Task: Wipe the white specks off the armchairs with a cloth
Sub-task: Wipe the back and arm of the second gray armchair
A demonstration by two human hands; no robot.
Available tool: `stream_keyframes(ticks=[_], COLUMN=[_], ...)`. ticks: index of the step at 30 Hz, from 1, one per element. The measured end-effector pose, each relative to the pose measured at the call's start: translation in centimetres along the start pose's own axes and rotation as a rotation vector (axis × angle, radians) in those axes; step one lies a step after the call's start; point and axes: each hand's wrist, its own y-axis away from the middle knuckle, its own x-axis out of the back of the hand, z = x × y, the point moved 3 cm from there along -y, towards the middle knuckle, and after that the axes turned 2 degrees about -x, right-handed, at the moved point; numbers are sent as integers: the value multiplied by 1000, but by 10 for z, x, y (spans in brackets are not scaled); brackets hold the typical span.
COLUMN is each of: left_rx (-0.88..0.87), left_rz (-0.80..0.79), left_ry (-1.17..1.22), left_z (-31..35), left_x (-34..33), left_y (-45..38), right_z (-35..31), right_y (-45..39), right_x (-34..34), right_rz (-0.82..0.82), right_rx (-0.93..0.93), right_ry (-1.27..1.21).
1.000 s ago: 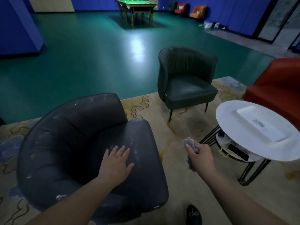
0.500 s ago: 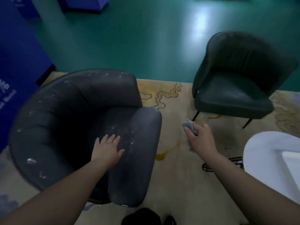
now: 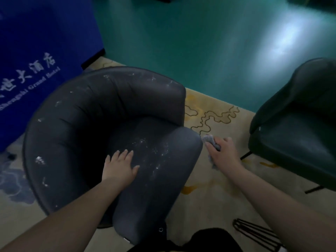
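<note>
A dark grey armchair point(image 3: 87, 124) fills the lower left, dotted with white specks on its seat cushion, backrest and rim. My left hand point(image 3: 121, 168) rests flat on the seat cushion, fingers straight, just left of the thickest patch of specks point(image 3: 156, 157). My right hand point(image 3: 222, 153) grips a crumpled grey cloth point(image 3: 211, 141) just off the cushion's right front corner, over the carpet. A second, dark green armchair point(image 3: 298, 131) stands at the right edge.
A blue panel with white lettering point(image 3: 36, 57) stands behind the grey armchair on the left. A beige patterned carpet point(image 3: 214, 113) lies under both chairs, with green floor point(image 3: 200, 42) beyond. Black hairpin table legs point(image 3: 254, 231) show at the lower right.
The view has tilted down and swung left, closer to the grey armchair. My right hand with the cloth has come nearer the cushion's corner. My left hand stays flat on the seat.
</note>
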Motion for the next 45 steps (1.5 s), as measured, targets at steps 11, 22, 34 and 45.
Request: stream_keyframes(ticks=[11,22,34,45], left_rx=[439,831,967,938], left_rz=[-108,-87,39,181], left_ry=[248,502,556,704], left_z=[-16,38,9,17], left_x=[-48,-130,-282,-331], left_y=[11,-21,-39,-33], right_z=[-26,10,71,85], right_y=[-106,-190,-128,-116], right_x=[-101,-208,-422,-485], right_rz=[-397,-665,-701,-597], right_rx=[278,645,1118,1355], right_ry=[152,161,207,424])
